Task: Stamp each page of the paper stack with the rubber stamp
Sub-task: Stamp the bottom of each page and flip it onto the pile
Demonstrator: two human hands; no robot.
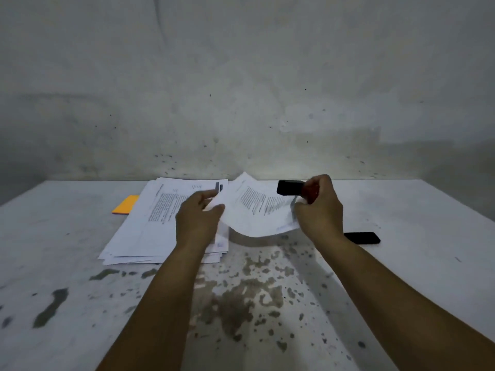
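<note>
At mid-frame the left hand pinches a lifted sheet beside the paper stack, while the right hand grips the stamp.

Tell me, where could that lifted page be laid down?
Bare table lies between the paper stack and the black phone, under the lifted page. The near table is bare too. The far left is crowded by the stack and orange pad.

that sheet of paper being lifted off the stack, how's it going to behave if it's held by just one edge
The lifted sheet is probably floppy: it already sags in the middle between the left hand and the right hand. It looks light, so held by one edge it would likely droop and flutter.
</note>
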